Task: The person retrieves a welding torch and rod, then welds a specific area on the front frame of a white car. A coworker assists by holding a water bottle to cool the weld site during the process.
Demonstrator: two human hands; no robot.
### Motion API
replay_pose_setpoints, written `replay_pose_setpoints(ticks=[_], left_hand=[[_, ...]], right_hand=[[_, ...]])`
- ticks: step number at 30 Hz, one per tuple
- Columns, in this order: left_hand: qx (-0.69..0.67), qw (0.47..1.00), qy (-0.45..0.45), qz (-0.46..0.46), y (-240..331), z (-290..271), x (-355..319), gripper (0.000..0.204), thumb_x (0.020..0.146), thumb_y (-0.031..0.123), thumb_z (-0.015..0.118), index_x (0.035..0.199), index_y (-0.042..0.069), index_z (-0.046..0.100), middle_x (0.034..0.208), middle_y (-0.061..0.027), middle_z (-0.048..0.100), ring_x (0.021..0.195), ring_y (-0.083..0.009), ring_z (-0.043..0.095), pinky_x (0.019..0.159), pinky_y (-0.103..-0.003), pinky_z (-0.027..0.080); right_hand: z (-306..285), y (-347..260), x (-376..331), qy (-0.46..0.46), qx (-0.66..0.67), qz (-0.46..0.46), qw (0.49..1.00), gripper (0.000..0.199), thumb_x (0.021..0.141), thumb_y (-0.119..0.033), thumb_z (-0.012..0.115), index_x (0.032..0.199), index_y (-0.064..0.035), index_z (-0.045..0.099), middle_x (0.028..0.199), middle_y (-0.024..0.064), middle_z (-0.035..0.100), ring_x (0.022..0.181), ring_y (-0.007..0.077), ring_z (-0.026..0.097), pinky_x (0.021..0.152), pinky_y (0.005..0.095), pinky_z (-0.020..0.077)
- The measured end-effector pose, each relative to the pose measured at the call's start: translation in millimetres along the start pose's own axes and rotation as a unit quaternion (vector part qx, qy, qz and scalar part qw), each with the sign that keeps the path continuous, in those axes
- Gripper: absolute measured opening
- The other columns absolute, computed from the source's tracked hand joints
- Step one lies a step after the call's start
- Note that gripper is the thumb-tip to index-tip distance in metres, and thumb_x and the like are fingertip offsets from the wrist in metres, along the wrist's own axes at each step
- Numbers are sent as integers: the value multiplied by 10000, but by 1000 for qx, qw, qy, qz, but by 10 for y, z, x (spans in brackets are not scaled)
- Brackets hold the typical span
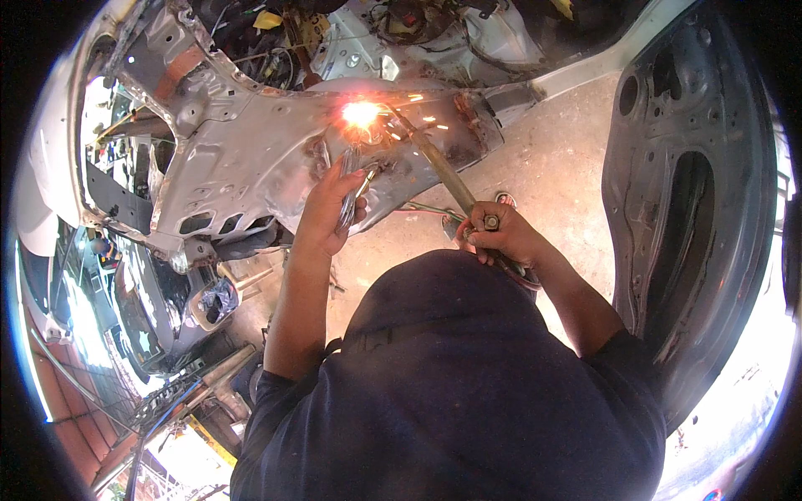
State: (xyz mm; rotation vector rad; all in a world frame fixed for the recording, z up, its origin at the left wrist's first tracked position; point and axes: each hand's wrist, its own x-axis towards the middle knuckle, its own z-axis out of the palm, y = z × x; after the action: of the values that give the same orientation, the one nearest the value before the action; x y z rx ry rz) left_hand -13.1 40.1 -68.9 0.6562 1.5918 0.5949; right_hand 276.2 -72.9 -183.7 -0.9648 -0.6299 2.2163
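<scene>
My right hand [499,235] grips the handle of a gas torch [440,174]. Its long brass tube runs up and left to a bright orange flame [361,113] with sparks on a bare, rusty car body panel [251,150]. My left hand [332,207] holds locking pliers [351,188] just below the flame, their jaws clamped at the panel's edge. My dark-shirted torso fills the lower middle of the view.
A dark car door shell [685,217] stands at the right. Stripped car body parts and wiring [401,33] lie beyond the panel. A dark parked car [154,309] sits lower left, above hoses [167,409]. Concrete floor [551,167] lies between the panel and the door.
</scene>
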Motion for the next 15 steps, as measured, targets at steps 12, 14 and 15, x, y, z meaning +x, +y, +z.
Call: replay_pose_setpoints(ticks=[12,14,15], left_hand=[[-28,999,-19,12,-28,-29,14,501,1006,177,702,1484,117,565,944,-13,640,635,-100,616,546,-234,524],[-32,999,-16,12,-17,-13,-5,500,1006,173,704,1483,115,566,945,-14,639,631,-100,614,543,-233,523],[-33,999,-14,12,-14,-11,-10,499,1005,171,704,1482,115,567,946,-15,639,630,-100,613,542,-232,522]], right_hand=[[-18,15,20,-1,-11,1,1000,242,930,-1,704,860,-132,513,987,98,736,653,98,654,580,254,563],[-31,33,27,3,-27,-1,1000,243,929,-2,704,859,-134,512,992,96,738,653,98,654,580,254,563],[-31,36,28,3,-29,-1,1000,243,929,-2,703,859,-134,510,996,94,740,653,98,654,579,255,563]])
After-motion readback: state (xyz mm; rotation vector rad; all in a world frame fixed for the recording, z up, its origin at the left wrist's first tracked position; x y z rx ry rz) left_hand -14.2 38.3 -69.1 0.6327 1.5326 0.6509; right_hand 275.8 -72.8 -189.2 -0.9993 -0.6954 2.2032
